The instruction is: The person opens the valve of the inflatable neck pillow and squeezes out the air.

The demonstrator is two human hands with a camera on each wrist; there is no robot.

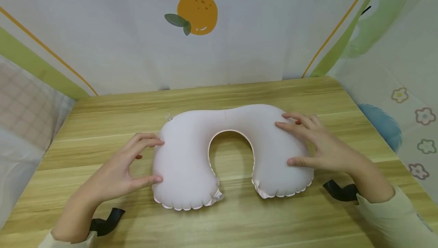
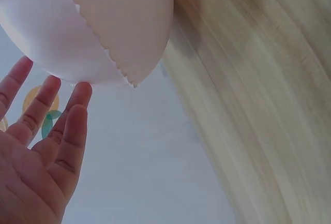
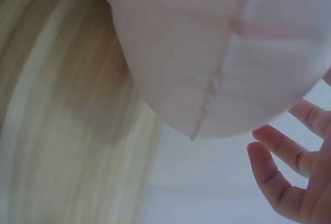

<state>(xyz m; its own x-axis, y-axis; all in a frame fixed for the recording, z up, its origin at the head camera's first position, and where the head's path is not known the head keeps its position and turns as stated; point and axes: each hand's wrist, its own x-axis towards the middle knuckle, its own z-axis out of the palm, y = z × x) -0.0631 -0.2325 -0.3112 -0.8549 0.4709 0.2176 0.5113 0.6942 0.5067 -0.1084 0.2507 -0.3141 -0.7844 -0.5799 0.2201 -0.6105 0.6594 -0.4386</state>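
Right now my 2 hands flank the neck pillow [image 1: 232, 153] on the surface [image 1: 102, 115]: left hand [image 1: 119, 170] wide, fingertips at its edge; right hand [image 1: 319, 145] flat on top (no grip). Uneven pressing could make it skid sideways.

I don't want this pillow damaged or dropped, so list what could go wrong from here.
1. The left hand touches the neck pillow only with fingertips and thumb, so that grip may slip if it lifts.
2. The right hand presses on top; hard pressure might strain the scalloped seam.
3. The valve could catch.
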